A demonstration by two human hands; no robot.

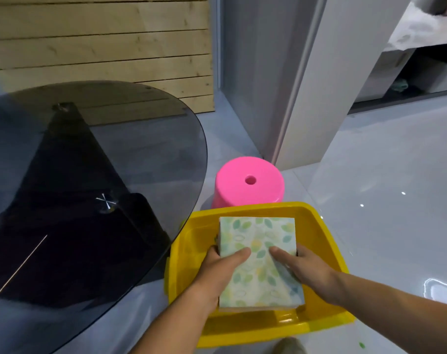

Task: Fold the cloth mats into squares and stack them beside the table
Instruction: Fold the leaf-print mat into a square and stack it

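- White, printed with green and yellow leaves: the cloth mat [258,259] between the left hand [222,267] and right hand [304,267].
- Bright yellow: the tub [322,226] under both hands.
- Hot pink: the stool [245,192] beyond the hands.
- Smoky dark grey: the glass tabletop [102,149] left of the left hand.
- Glossy pale grey: the floor [383,190] right of the right hand.

Nothing written can be read here: the folded cloth mat [258,256] carries only a leaf print, with no words, numbers or brand marks.
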